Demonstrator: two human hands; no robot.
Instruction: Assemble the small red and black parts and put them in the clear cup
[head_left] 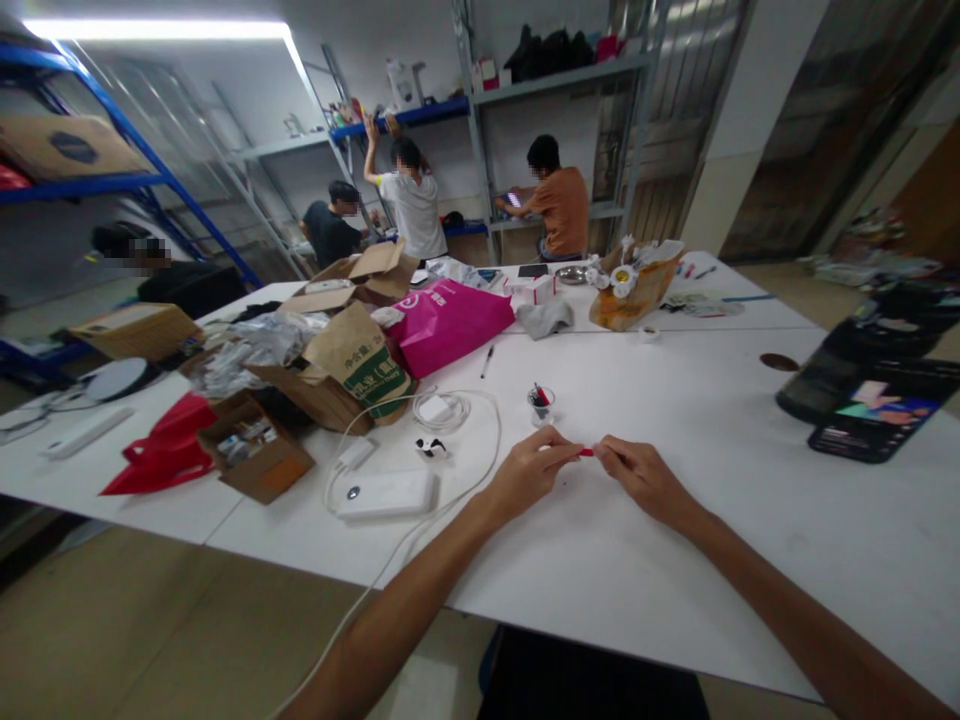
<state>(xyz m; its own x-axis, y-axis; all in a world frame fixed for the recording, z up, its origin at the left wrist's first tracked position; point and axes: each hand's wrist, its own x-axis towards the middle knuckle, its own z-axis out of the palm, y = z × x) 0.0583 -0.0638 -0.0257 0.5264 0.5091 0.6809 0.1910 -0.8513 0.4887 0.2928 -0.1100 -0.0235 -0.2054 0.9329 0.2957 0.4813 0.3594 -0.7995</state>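
Note:
My left hand (531, 470) and my right hand (643, 478) meet over the white table (675, 580), fingertips pinched together. Between them they hold a small red piece (586, 452), one hand at each end; its shape is too small to make out. Just beyond my hands stands a small clear cup (541, 402) with red and dark bits inside.
A white power bank (387, 493) with white cable (480, 440) lies left of my hands. Cardboard boxes (262, 455), a pink bag (450, 320) and a red bag (161, 450) crowd the left. A phone (874, 420) lies at right. Several people work at shelves behind.

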